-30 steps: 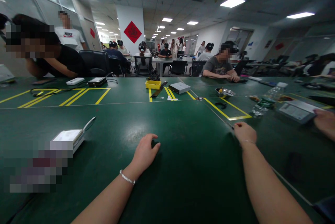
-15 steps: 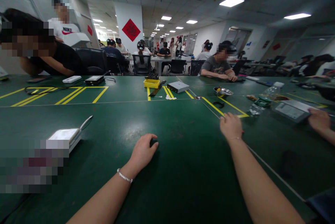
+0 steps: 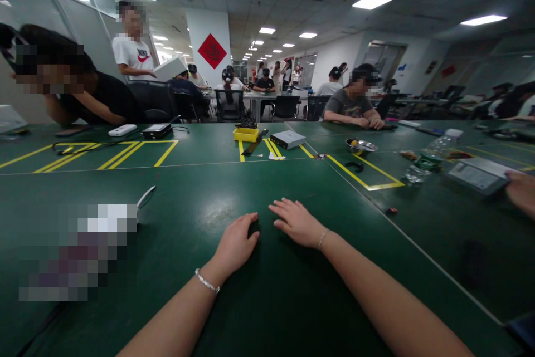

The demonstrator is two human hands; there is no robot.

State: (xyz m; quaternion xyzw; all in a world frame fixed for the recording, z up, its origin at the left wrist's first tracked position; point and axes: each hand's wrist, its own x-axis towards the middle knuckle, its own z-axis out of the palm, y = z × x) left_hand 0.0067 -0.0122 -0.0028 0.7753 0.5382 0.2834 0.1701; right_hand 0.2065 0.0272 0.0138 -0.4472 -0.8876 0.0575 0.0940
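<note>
My left hand (image 3: 236,243) rests on the green tabletop (image 3: 267,184), its thumb and forefinger apart with nothing between them. A silver bracelet circles that wrist. To its right, separated by a small gap, my right hand (image 3: 298,223) lies low over the table with fingers spread and holding nothing. A small red object (image 3: 392,211), too small to name, sits farther right near the table seam.
A yellow tray (image 3: 246,134) of black items and a grey box (image 3: 287,139) stand ahead. Rightward are a metal bowl (image 3: 361,146), a plastic bottle (image 3: 432,156) and another box (image 3: 478,174) by a person's hand (image 3: 521,191). A partly blurred-out device (image 3: 117,218) lies left.
My right hand has moved left from beside the seam, toward my left hand, and its fingers have spread; the small red object now shows. My left hand stays nearly still.
</note>
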